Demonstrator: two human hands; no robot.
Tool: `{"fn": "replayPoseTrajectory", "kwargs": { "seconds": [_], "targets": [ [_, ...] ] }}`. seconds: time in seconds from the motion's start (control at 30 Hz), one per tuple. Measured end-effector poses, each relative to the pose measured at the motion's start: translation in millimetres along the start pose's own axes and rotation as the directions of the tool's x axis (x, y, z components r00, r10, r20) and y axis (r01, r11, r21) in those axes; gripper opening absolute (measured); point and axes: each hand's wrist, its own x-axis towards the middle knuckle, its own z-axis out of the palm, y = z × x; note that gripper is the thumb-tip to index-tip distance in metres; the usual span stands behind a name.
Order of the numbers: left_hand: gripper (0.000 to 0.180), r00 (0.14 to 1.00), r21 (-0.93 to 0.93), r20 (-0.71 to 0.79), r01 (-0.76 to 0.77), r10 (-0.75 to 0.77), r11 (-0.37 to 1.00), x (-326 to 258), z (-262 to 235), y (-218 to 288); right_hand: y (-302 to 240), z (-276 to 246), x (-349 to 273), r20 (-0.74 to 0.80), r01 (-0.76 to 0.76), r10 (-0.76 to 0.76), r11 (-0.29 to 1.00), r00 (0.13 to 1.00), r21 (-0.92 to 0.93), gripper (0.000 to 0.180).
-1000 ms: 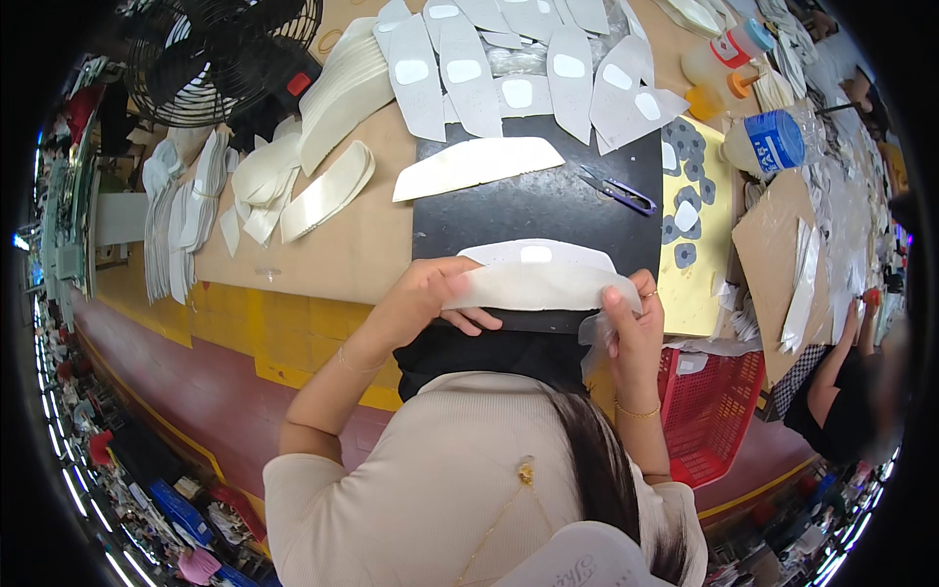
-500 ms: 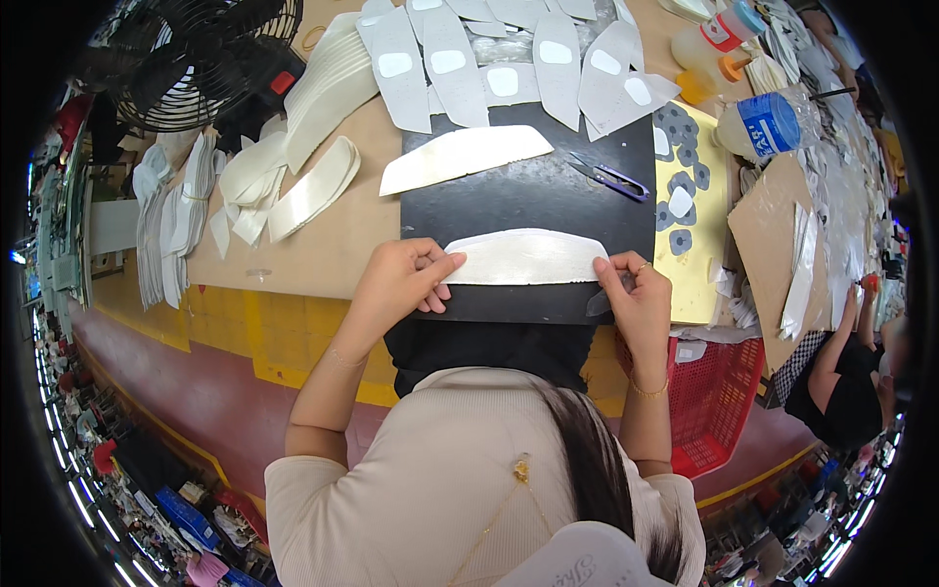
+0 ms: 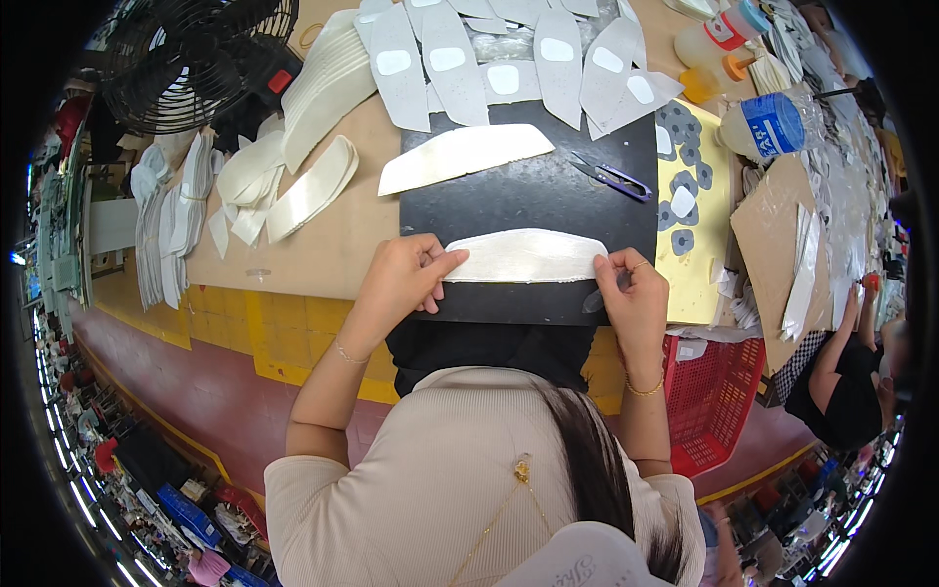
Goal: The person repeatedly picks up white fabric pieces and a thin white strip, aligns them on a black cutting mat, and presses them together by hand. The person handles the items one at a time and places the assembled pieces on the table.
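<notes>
Left hand [image 3: 406,269] + right hand [image 3: 638,291] fingers pinch the curved white panel [image 3: 528,256] on the black mat [image 3: 489,213], prob aligning; next needs flush edges.

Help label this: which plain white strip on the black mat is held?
The nearer strip, its ends in left hand and right hand; the farther strip lies untouched.

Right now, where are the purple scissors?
The purple scissors lie right of centre in the head view, on the black mat, left of the yellow board.
</notes>
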Motion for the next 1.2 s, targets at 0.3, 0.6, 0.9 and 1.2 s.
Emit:
{"fn": "replayPoseTrajectory", "kwargs": {
  "seconds": [0.3,0.6,0.9,1.2],
  "targets": [
    [0.04,1.0,0.017,0.003,-0.015,0.014,1.0,0.5,-0.5,-1.2,-1.1,1.7,0.1,-0.017,0.025,-0.026,0.999,1.0,-0.032,0.02],
    [0.04,1.0,0.029,-0.004,-0.004,0.005,1.0,-0.4,-0.6,2.4,-0.4,3.1,0.4,-0.022,0.032,-0.033,0.997,0.999,-0.064,0.019],
    [0.043,0.999,0.133,-0.041,-0.008,0.013,0.991,-4.4,0.3,4.7,-1.4,7.0,-3.1,-0.063,0.075,-0.085,0.987,0.994,-0.144,0.018],
    [0.02,0.784,0.601,-0.296,-0.291,0.546,0.745,-32.8,2.7,-2.3,-25.5,-13.2,-6.1,-0.199,0.261,-0.288,0.953,0.937,-0.153,0.041]
  ]
}}
